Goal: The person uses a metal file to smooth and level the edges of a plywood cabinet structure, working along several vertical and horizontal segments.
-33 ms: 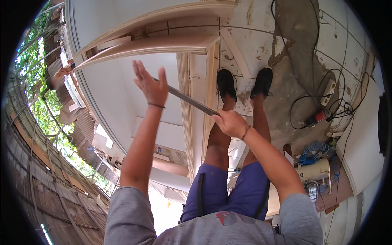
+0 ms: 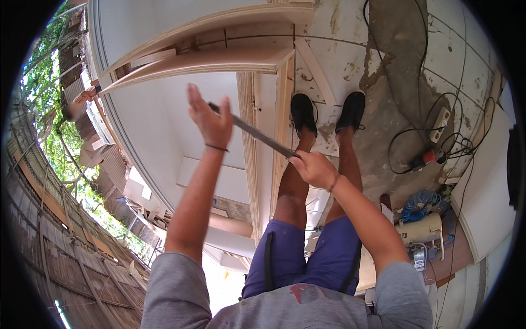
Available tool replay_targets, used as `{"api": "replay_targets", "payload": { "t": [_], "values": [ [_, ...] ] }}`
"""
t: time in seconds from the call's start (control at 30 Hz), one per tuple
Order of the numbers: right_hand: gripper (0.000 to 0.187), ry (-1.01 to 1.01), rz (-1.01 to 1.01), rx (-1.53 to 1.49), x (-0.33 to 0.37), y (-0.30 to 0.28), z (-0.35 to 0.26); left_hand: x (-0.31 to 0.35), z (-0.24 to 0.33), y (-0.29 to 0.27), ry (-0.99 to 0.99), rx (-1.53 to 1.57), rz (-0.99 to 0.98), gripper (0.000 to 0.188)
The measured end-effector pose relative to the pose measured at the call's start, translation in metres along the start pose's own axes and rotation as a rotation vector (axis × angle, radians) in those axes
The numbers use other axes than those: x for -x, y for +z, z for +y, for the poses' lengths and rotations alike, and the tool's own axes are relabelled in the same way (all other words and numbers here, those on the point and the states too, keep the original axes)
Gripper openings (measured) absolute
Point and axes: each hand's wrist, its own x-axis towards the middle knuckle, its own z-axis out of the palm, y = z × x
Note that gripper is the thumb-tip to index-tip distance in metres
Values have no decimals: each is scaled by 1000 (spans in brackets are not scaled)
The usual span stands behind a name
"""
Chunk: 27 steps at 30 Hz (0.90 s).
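The right hand (image 2: pixel 313 167) gripped one end of a long flat metal file (image 2: pixel 257 133) with closed fingers, while the left hand (image 2: pixel 211 122), fingers nearly straight, pressed its other end.

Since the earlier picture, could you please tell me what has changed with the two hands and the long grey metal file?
Nothing has visibly changed. The left hand rests its open palm on the far end of the long grey metal file, the right hand grips its near end, and the file lies slanted above the pale wooden panel edge. The black shoes stand in the same place.
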Motion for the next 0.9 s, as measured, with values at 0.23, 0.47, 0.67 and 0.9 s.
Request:
{"api": "replay_targets", "payload": {
  "t": [0.23,0.47,0.67,0.9],
  "values": [
    [31,194,160,-45,123,-49,31,46,66,20,-72,15,-138,95],
    [39,443,261,-204,182,-57,63,40,52,33,-154,-174,-211,73],
    [43,412,310,-222,172,-50,51,34,47,37,-116,-164,-192,64],
    [45,333,290,-104,165,-67,24,34,53,29,-159,-191,-223,62]
  ]
}}
